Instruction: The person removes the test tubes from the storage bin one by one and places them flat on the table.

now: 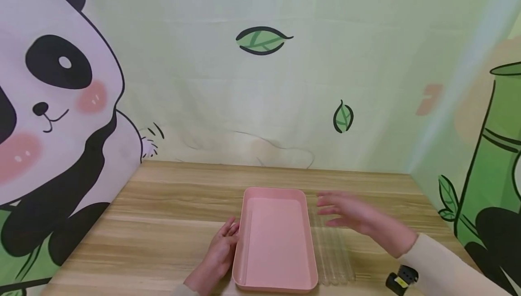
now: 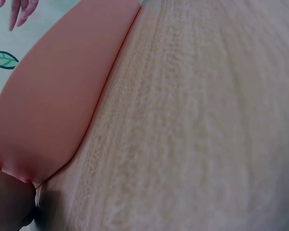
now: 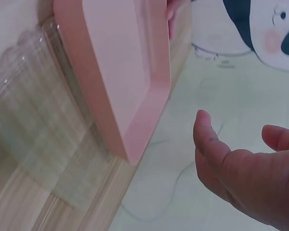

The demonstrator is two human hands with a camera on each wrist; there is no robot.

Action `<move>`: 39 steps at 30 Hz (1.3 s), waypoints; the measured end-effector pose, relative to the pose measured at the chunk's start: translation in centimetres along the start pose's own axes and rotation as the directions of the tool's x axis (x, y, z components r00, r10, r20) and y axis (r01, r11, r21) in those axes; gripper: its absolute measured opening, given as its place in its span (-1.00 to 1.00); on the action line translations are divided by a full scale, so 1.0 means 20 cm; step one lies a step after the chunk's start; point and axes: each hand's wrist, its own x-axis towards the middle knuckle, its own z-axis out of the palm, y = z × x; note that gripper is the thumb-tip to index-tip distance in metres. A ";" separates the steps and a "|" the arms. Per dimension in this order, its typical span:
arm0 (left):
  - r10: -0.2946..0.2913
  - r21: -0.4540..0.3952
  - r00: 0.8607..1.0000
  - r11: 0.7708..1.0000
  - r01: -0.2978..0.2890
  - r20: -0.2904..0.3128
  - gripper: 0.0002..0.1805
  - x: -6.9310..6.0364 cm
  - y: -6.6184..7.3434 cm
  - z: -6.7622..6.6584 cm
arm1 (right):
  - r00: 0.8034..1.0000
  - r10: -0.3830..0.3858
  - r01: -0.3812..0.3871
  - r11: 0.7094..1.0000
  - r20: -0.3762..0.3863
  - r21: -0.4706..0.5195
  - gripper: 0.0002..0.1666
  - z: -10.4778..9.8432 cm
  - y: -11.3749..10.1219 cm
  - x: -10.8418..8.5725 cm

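A shallow pink rectangular tray [image 1: 281, 241] lies lengthwise on the table, with a bare inside. Against its left side rests my left hand [image 1: 220, 253], its fingers loosely extended along the wall. The left wrist view shows a finger [image 2: 12, 197] touching the outside of the tray [image 2: 58, 96]. My right hand [image 1: 346, 210] hovers to the right of the tray's far half, fingers spread and holding nothing. Below it, beside the tray, lies a flat row of clear, tube-like pieces [image 1: 333, 255] with rounded near ends. The right wrist view shows these clear pieces [image 3: 43, 120] close by the tray wall.
The wood-grain table [image 1: 163, 223] ends at a pale green backdrop [image 1: 195, 83] with printed leaves. A printed panda [image 1: 61, 119] covers the left side, and printed bamboo [image 1: 496, 160] the right. A black device [image 1: 402, 280] is worn at the right wrist.
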 end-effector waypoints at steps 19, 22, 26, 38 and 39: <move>-0.010 -0.010 1.000 1.000 0.010 0.008 -0.23 0.01 -0.01 -0.01 | 0.992 0.053 -0.064 0.994 0.113 0.091 -0.33 0.31 -0.05 0.22; -0.013 -0.009 1.000 1.000 0.013 0.006 -0.23 0.00 -0.01 -0.01 | 0.991 0.082 -0.095 0.988 0.110 0.121 -0.37 0.34 -0.04 0.27; -0.010 -0.010 1.000 1.000 0.010 0.002 -0.23 0.00 0.00 0.00 | 0.989 0.111 -0.126 0.979 0.095 0.161 -0.42 0.39 0.00 0.35; -0.010 0.003 1.000 1.000 0.010 -0.007 -0.25 0.00 0.00 0.00 | 0.978 0.176 -0.197 0.956 0.113 0.217 -0.50 0.52 0.09 0.51; -0.008 0.001 1.000 1.000 0.008 -0.005 -0.24 0.00 0.00 0.00 | 0.978 0.178 -0.198 0.956 0.109 0.217 -0.50 0.53 0.09 0.52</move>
